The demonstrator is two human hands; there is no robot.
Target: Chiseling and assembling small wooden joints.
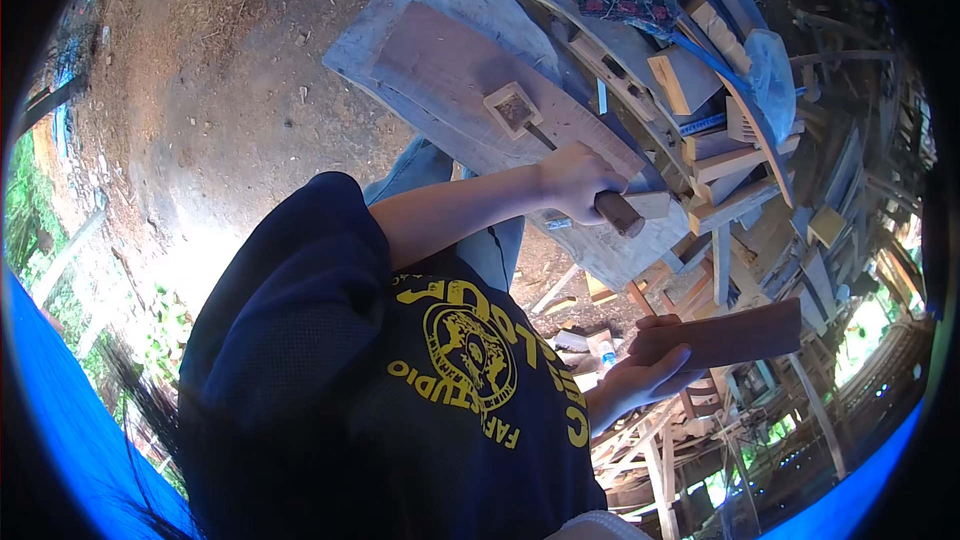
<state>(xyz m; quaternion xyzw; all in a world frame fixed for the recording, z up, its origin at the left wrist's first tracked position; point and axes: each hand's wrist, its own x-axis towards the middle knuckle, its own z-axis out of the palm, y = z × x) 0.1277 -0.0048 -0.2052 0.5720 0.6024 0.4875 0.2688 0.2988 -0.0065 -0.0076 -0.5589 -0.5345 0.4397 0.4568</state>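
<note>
My left hand (582, 182) is wrapped round a chisel (619, 214); its brown wooden handle sticks out behind the fist. The dark blade points to a square recess (512, 111) with pale cut edges in a wide brown board (450, 55). Whether the tip touches the wood is hard to tell. That board lies on a grey, dusty slab (365, 35). Held out to the right, well apart from the chisel, is a flat, dark brown wooden block (735, 337); my right hand (650, 368) grips its near end.
Planks and offcuts (735, 165) are heaped beside the board on the right, with a clear plastic bag (771, 85) and a dark patterned cloth (625, 2) among them. Bare earth floor (215, 70) spreads to the left. More timber (680, 440) stands at the lower right.
</note>
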